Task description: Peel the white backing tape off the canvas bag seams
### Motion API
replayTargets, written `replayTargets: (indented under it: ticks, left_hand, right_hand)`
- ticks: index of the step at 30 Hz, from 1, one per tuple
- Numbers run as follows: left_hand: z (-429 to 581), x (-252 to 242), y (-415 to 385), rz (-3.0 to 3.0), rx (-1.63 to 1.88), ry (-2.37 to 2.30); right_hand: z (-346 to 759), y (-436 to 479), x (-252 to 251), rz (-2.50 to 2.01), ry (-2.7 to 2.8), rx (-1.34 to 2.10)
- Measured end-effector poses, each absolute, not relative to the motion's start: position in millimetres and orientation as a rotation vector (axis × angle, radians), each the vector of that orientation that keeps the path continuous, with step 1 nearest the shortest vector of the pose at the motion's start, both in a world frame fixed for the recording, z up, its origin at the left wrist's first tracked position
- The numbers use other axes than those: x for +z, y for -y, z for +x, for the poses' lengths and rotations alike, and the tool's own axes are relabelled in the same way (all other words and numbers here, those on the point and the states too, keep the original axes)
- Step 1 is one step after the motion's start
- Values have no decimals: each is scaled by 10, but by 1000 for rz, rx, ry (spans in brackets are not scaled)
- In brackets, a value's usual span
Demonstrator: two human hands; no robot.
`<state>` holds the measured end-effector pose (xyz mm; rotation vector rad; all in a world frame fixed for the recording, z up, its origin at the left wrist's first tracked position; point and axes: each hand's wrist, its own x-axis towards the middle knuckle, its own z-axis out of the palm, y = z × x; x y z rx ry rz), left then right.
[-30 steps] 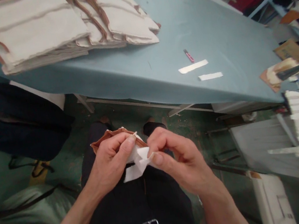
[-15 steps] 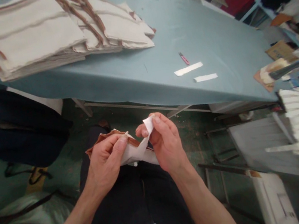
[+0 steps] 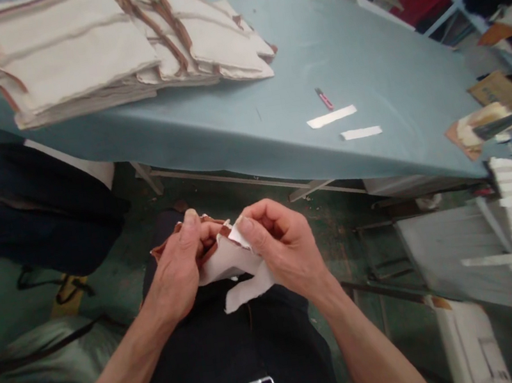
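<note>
Apparently I was fitting a white strip [image 3: 238,236] to brown-edged cloth [image 3: 229,264], below the worktop's [image 3: 378,75] near edge. My left hand [image 3: 175,266] held the cloth, my right hand [image 3: 288,244] pinched the strip; next, careful alignment seemed needed.

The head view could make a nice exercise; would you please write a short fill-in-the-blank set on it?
The left hand holds cloth with a ____ edge.
The white tip is pinched by the ____ hand.
Beside the pink-handled tool lie ____ white strips.
In the picture, the cloth stack lies to the ____ of that tool.
Missing words: brown; right; two; left.
</note>
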<state>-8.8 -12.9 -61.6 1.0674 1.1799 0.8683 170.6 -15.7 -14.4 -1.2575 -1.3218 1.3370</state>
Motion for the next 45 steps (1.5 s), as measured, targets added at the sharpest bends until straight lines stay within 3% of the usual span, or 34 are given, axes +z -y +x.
replayTargets:
  ticks: [15,27,34,45]
  left_hand:
    - [-67,-564,117,758,839,-1022]
    - [-27,-457,102,752,971,-1049]
    - [-101,-528,158,831,860,-977]
    - [24,-338,243,1381,909,-1382]
  right_hand:
    - [1651,158,-227,-1279,1794,735]
    - [1666,184,-280,-1341,1877,589]
    - [1616,234,-336,-1336,1900,445]
    - [1616,302,-395,-1363,1823,550]
